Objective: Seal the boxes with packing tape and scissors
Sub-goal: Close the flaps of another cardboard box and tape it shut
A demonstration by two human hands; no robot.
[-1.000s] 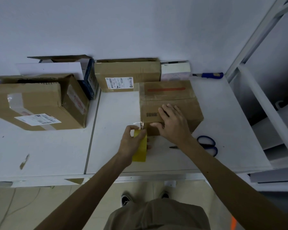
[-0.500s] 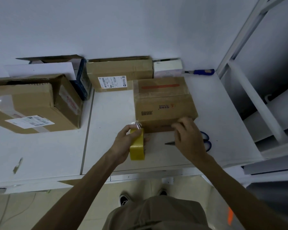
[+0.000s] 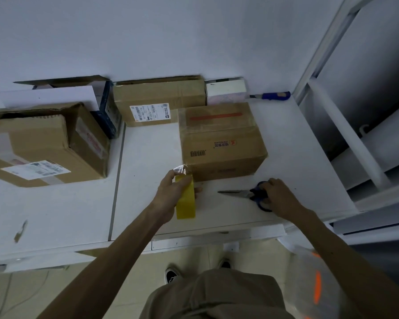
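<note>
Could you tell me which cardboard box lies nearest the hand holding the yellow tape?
The box with the red stripe on top, right by the left hand; the other boxes stand farther back and left.

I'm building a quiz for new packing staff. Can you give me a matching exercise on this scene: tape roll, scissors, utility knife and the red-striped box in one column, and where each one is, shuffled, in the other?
Things
1. tape roll
2. scissors
3. utility knife
4. red-striped box

Places
A. at the back, by the wall
B. gripped in the left hand
C. flat on the table, right hand holding the handles
D. standing on the table just beyond the tape roll

Pairs: 1-B, 2-C, 3-A, 4-D.
</note>
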